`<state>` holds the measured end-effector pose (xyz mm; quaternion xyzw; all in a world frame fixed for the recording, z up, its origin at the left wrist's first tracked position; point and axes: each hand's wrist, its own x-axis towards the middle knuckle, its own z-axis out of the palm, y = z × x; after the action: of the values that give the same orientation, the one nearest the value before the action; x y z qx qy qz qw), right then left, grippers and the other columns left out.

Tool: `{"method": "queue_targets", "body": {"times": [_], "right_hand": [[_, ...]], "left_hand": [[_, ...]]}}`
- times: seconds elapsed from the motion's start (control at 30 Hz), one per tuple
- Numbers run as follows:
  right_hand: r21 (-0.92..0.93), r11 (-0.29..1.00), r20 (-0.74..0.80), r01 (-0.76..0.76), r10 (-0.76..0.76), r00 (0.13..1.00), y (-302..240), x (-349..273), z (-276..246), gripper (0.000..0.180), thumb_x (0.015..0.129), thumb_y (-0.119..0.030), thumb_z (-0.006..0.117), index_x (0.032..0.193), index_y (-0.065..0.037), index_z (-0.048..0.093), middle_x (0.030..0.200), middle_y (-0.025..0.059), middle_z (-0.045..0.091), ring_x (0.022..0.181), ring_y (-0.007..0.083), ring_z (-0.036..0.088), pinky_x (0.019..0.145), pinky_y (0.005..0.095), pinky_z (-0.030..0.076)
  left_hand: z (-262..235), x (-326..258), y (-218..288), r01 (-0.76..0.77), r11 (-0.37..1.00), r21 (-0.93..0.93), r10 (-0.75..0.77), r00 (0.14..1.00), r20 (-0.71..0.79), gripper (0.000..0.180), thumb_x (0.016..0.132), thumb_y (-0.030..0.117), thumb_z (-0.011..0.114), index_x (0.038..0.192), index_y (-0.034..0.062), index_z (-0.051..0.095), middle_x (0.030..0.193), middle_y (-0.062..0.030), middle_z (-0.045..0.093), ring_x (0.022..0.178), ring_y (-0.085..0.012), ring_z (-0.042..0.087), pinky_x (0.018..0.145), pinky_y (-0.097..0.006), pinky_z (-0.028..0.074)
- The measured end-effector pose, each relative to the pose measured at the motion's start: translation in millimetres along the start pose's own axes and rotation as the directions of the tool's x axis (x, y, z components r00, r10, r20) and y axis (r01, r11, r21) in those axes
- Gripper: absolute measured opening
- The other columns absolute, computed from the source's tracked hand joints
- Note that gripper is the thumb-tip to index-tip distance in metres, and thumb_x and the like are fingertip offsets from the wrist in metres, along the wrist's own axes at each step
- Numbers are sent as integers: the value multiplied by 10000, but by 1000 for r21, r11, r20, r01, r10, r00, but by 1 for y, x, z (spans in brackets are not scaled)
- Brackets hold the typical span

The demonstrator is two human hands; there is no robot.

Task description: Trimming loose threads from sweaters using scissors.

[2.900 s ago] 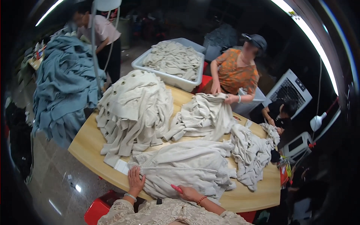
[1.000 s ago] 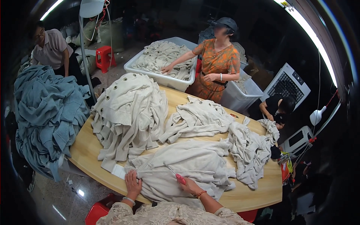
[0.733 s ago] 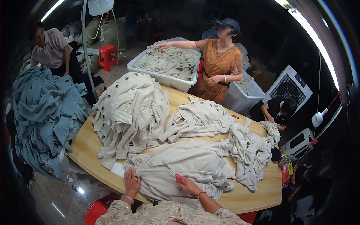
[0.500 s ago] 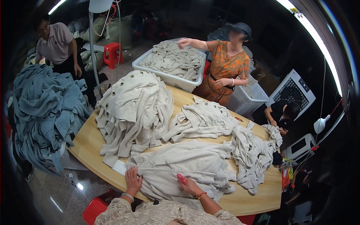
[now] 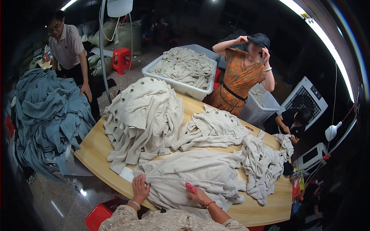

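A light grey knitted garment point(image 5: 200, 165) with ribbed edges lies spread in front of me on the wooden table point(image 5: 254, 215). My left hand point(image 5: 141, 189) rests on its left end near the table's edge, fingers stretched out. In my right hand point(image 5: 199, 196) is a thin-shafted hook-like tool point(image 5: 190, 187) with a red handle. Its metal shaft points up and left over the fabric; the exact kind of tip is too small to tell. Beside my left hand lies a flat white piece point(image 5: 126, 174), partly under the knitwear.
Around the garment stand a tall grey cardigan pile point(image 5: 154, 111), a smaller one point(image 5: 216, 129) and a crumpled heap point(image 5: 264, 169). Blue-grey knitwear point(image 5: 50, 115) is heaped at left. Beyond are a full white tub point(image 5: 183, 89), a red stool point(image 5: 121, 61) and several people. A red seat point(image 5: 98, 215) is near me.
The view has shifted slightly. Across the table, the person in orange has raised both hands to their hat. My hands keep nearly the same places on the garment.
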<state>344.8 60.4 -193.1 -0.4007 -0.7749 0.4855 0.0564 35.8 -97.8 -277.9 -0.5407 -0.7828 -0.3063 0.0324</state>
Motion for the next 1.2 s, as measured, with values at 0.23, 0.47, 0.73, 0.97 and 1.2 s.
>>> {"method": "queue_targets", "body": {"times": [0.23, 0.47, 0.73, 0.97, 1.2], "right_hand": [[-51, 998, -5, -45, 45, 999, 2, -1, -2, 369, 909, -341, 607, 1075, -11, 614, 809, 94, 666, 721, 168, 633, 666, 337, 502], [-41, 997, 33, -67, 69, 997, -20, -12, -6, 401, 899, -355, 567, 1171, -68, 633, 853, 123, 692, 728, 226, 661, 716, 363, 511], [-108, 993, 49, -52, 58, 997, -6, 4, -5, 369, 905, -307, 576, 1155, -39, 619, 836, 108, 681, 703, 194, 644, 696, 347, 506], [-58, 997, -1, -42, 42, 999, -11, 4, -7, 376, 930, -328, 580, 1122, -7, 619, 838, 109, 674, 689, 180, 639, 657, 339, 506], [91, 988, 53, -129, 124, 991, 8, -3, 0, 299, 933, -236, 590, 1145, -26, 608, 815, 82, 675, 663, 144, 649, 596, 283, 522]], "left_hand": [[-1, 2, 3, -24, 1000, 9, 24, 1000, -18, 633, 765, 243, 659, 1321, 22, 451, 1350, -201, 466, 1284, -375, 409, 1104, -542, 262], [3, -10, -3, -17, 1000, -12, 17, 1000, 11, 691, 750, 250, 656, 1349, 5, 411, 1369, -212, 439, 1302, -392, 380, 1115, -559, 230], [4, -2, -2, 12, 999, -30, -11, 1000, 7, 676, 769, 262, 648, 1358, 17, 422, 1380, -206, 443, 1310, -386, 384, 1109, -569, 232], [4, 3, 0, 6, 1000, -12, -6, 1000, 5, 672, 785, 242, 644, 1376, 31, 401, 1392, -194, 431, 1320, -379, 372, 1119, -559, 224], [-4, -3, 4, 30, 999, -39, -30, 1000, 6, 619, 816, 273, 636, 1361, 62, 433, 1378, -175, 448, 1304, -355, 398, 1117, -531, 245]]}}
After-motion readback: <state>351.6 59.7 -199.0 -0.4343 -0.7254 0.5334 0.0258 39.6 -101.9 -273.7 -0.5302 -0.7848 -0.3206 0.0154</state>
